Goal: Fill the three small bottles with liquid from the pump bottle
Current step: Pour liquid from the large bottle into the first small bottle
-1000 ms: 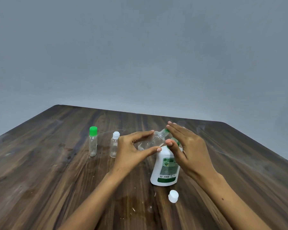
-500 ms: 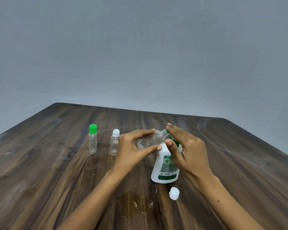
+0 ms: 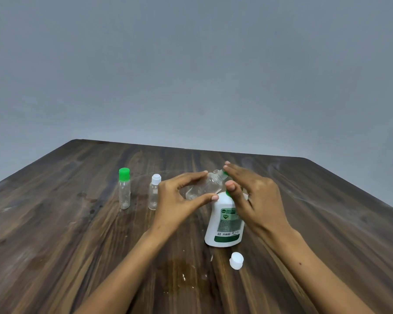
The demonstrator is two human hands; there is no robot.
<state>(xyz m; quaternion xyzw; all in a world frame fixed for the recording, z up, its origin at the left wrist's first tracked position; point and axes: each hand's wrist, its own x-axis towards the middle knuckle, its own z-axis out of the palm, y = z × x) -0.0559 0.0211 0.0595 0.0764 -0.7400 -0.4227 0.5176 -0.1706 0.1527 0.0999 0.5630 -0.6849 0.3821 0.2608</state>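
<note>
A white pump bottle [image 3: 225,223] with a green label stands near the table's middle. My right hand [image 3: 254,196] lies over its green pump head with the fingers straight, pressing on it. My left hand [image 3: 179,196] holds a small clear bottle [image 3: 204,188] between thumb and fingers, tilted with its open neck at the pump's nozzle. Two more small clear bottles stand upright to the left: one with a green cap [image 3: 124,189], one with a white cap [image 3: 154,192]. A loose white cap [image 3: 236,260] lies in front of the pump bottle.
The dark wooden table [image 3: 55,223] ends at a far edge before a plain grey wall. A wet patch with small droplets [image 3: 184,275] lies on the wood near the front, between my forearms.
Both hands and the bottles keep the same places relative to each other. The view has shifted slightly.
</note>
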